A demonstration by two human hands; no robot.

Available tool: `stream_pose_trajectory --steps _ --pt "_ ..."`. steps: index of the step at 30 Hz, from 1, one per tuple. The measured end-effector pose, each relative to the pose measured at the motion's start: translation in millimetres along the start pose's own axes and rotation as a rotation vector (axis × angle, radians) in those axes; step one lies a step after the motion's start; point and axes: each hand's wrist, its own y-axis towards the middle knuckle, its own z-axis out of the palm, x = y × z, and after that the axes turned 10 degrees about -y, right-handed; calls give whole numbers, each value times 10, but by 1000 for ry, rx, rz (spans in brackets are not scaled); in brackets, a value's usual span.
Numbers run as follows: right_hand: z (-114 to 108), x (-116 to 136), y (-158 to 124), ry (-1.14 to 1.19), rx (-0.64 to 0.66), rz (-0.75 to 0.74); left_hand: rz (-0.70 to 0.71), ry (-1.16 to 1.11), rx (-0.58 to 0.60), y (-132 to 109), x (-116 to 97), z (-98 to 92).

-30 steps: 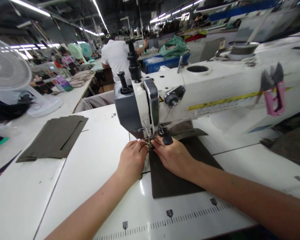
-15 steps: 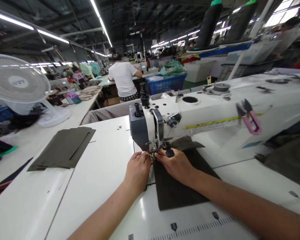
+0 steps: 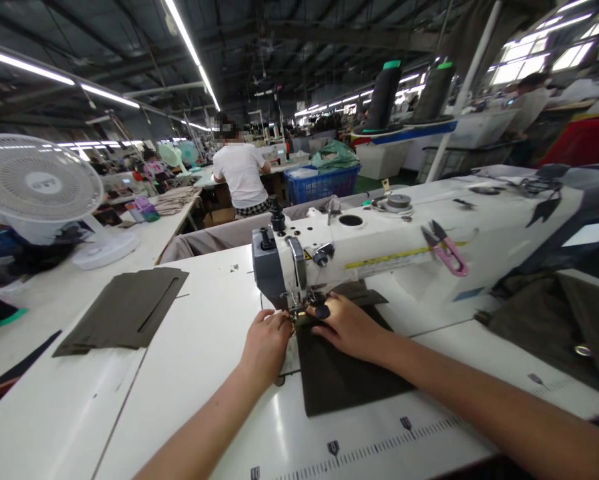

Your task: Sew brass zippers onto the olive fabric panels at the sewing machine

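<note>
A dark olive fabric piece [image 3: 346, 377] lies partly under the needle area of a white sewing machine [image 3: 379, 243]. My left hand [image 3: 265, 343] is just left of the presser foot, its fingers bent and closed together at the fabric's edge. What sits between those fingertips is hidden. My right hand [image 3: 355, 328] rests on the fabric right of the needle, with thumb and forefinger apart and the other fingers partly hidden. Behind it, another strip of the same dark fabric [image 3: 362, 293] lies under the machine arm.
A stack of cut olive pieces [image 3: 124, 310] lies at the left of the table. Pink thread snips [image 3: 449, 253] hang on the machine arm. Dark cloth with a metal ring [image 3: 554, 327] is at right. Beyond are a white fan [image 3: 42, 180], a blue basket [image 3: 322, 183] and a person [image 3: 242, 170].
The view has shifted, so the machine appears further left and more of its right end shows. My right thumb and forefinger have spread apart. My left hand stays by the needle.
</note>
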Motion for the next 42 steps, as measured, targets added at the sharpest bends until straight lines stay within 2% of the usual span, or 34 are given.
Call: stream_pose_trajectory --steps 3,6,10,13,16,20,25,27,30,34,38,42 --pt "-164 -126 -264 -128 50 108 -22 -56 31 -37 31 -152" --pt "-367 75 -596 -123 117 141 -54 -188 52 -145 -45 -351" --pt "-619 638 -791 309 185 175 -67 -327 63 -284 -313 -517" --pt "-709 837 -713 536 210 313 -74 -362 98 -302 -456 -527" --pt "-704 811 -638 629 248 409 -62 -333 89 -265 -444 -471" --pt "-635 789 -688 687 292 392 -13 -186 114 -183 -287 -347" --pt "-526 909 -823 658 141 309 -104 -116 50 -151 -229 -241" --pt "-500 930 -849 634 82 304 -75 -144 56 -201 -291 -252" --pt "-504 901 -837 670 43 321 45 -289 103 -321 -383 -318" --pt "-559 832 -783 802 104 434 86 -452 86 -393 -401 -415" --pt "-607 795 -735 870 150 529 146 -434 61 -290 -378 -474" --pt "-722 688 -594 829 89 516 224 -391 75 -130 -338 -491"
